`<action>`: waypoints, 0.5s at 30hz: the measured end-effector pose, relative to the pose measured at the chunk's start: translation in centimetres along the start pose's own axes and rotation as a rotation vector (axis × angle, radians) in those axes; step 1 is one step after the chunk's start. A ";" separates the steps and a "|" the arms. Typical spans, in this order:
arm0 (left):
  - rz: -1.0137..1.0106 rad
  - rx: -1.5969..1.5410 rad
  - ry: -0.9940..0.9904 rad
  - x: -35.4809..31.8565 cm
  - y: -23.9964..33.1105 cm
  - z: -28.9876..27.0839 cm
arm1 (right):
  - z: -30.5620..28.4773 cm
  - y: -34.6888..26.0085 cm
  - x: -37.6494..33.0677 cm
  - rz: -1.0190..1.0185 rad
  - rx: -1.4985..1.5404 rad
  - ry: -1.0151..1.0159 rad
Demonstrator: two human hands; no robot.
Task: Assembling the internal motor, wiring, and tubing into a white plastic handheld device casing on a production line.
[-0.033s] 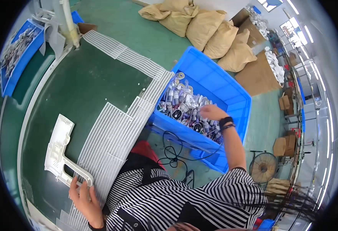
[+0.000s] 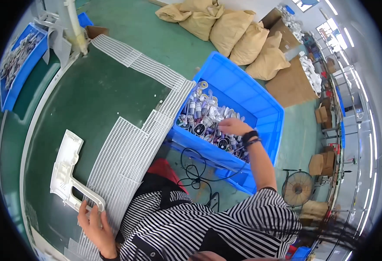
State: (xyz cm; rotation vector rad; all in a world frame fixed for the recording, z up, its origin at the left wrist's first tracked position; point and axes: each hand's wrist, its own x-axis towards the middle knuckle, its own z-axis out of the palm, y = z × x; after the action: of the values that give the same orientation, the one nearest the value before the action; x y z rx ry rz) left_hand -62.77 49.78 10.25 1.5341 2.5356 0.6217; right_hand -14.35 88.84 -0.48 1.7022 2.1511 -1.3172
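Observation:
On the green work surface lies a white plastic housing half [image 2: 67,162] with a loop-shaped handle, its hollow side facing up. My left hand [image 2: 96,232] has its fingers closed over the handle's near end. To the right stands a blue plastic bin [image 2: 243,89] holding many small part assemblies [image 2: 205,114] in white, clear and purple, with wires and round black pieces among them. My right hand [image 2: 235,127], with dark bands at its wrist, reaches into the bin just over these parts. Its fingers are bent together, and whatever is at their tips is hidden.
White grid mats [image 2: 117,152] line the near and right edges of the green table [image 2: 108,87]. Black cable [image 2: 195,174] lies coiled on the floor below the bin. Tan sacks [image 2: 230,35] and cardboard boxes stand behind it; a fan [image 2: 297,189] is at right. Another blue bin [image 2: 25,69] sits far left.
My right hand has shifted a little to the left over the parts in the bin. The left hand and the white housing half look the same.

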 end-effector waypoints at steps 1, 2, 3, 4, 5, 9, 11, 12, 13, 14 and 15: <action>0.005 0.004 -0.005 0.0 0.2 -0.4 | 1.3 -1.1 1.2 -0.037 -0.043 -0.022; -0.009 0.012 -0.019 -0.1 0.5 -0.6 | 2.4 -1.9 2.4 -0.073 -0.086 -0.043; -0.021 0.017 -0.032 0.0 0.6 -0.8 | 3.7 -1.1 4.4 -0.156 -0.283 -0.070; -0.042 0.028 -0.040 0.0 0.7 -1.1 | 5.3 -1.1 6.4 -0.186 -0.395 -0.078; -0.036 0.032 -0.044 0.4 0.7 -1.4 | 6.4 -1.3 7.1 -0.183 -0.387 -0.078; 0.150 0.142 -0.086 1.2 0.9 -2.1 | 9.9 -1.5 7.4 -0.374 -0.821 0.141; 0.192 0.154 -0.033 1.5 1.0 -2.0 | 10.8 -0.9 7.6 -0.414 -1.013 0.231; 0.195 0.155 -0.037 1.4 1.1 -2.1 | 11.1 -0.5 8.0 -0.467 -1.037 0.234; 0.157 0.145 -0.039 1.4 1.2 -2.1 | 11.4 -0.1 8.1 -0.521 -1.061 0.237; 0.118 0.135 -0.041 1.3 1.3 -2.1 | 11.0 0.6 8.2 -0.564 -1.004 0.202; 0.076 0.127 -0.038 1.5 1.7 -2.2 | 10.4 0.5 8.4 -0.567 -1.004 0.204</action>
State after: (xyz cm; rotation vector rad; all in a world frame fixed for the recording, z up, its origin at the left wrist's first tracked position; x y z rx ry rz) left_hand -62.80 51.14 13.10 1.6730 2.5431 0.4433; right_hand -21.32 88.21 -11.85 0.8613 2.7650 0.0435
